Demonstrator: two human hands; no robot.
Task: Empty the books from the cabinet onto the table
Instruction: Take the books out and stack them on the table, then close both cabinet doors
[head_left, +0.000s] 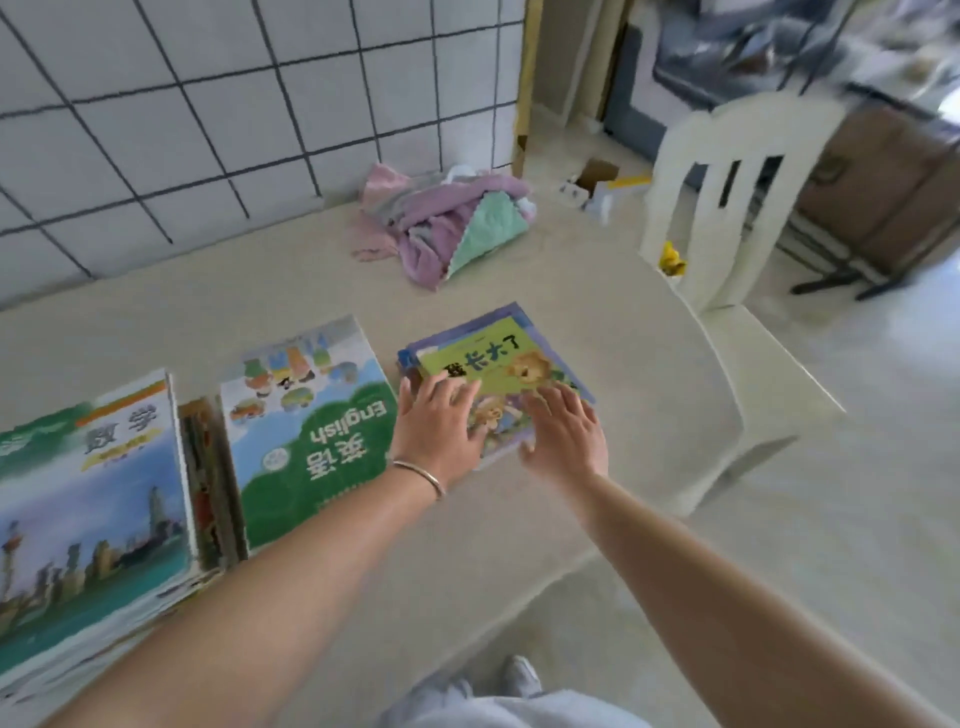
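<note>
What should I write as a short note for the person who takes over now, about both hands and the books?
Left hand and right hand: open, fingers spread flat on the small picture-book stack.
On the table, left to right: maths book pile, a thin book between, English book, then the small stack.
Done: these books are out.
Left: cabinet not in view; check it for more.

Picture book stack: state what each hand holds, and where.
Nothing is held. Left hand and right hand lie flat, fingers straight, on the picture book stack.
</note>
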